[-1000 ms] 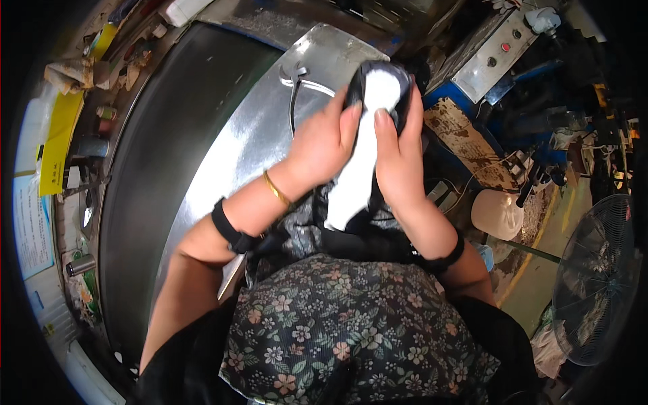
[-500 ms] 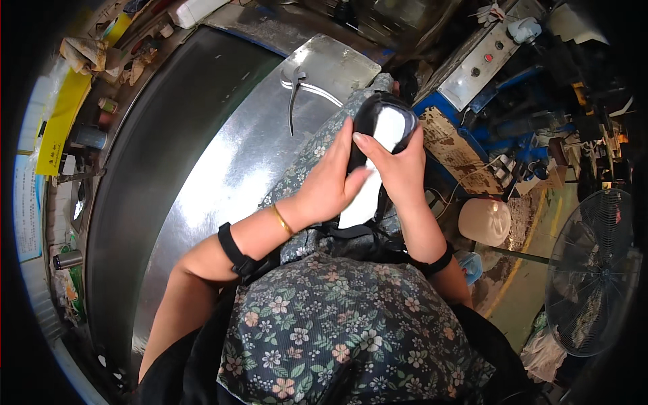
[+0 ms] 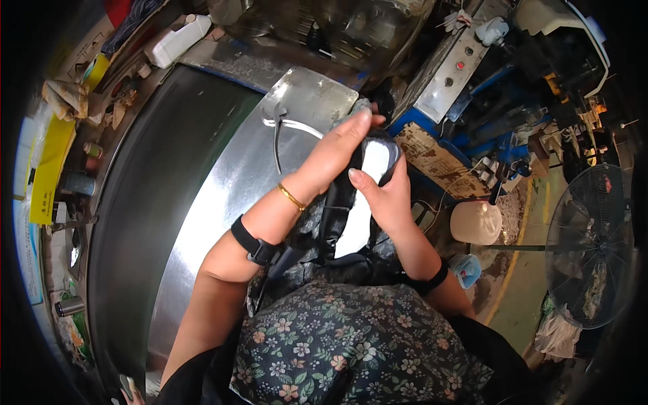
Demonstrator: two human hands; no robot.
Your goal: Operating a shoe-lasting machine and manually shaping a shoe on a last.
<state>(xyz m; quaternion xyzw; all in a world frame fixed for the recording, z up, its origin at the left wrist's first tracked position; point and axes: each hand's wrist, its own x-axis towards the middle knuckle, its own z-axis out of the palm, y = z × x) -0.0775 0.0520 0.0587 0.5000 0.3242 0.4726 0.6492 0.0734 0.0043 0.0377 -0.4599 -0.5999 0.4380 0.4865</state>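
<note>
A black, glossy, rounded piece (image 3: 339,203) with a long white strip (image 3: 360,214) down its middle rests over my lap. My right hand (image 3: 391,197) grips its right side, thumb on top near the white strip and fingers hidden underneath. My left hand (image 3: 337,150) lies along the far left edge of the piece. Its fingers are stretched out past the rounded end, and part of them is hidden; I see nothing held in it. A thin dark-handled tool (image 3: 277,138) lies beside a white curved cord (image 3: 302,128) on the shiny metal sheet (image 3: 229,172), left of my hands.
A dark belt surface (image 3: 145,189) curves along the left. A blue machine with a grey button panel (image 3: 449,67) stands at the far right. To the right are a white plastic jug (image 3: 476,223), a light-blue container (image 3: 466,268) and a large fan (image 3: 597,246).
My left hand has slid from the middle of the piece toward its far end, its thumb off the white strip. My right hand keeps its grip. The view has shifted slightly.
</note>
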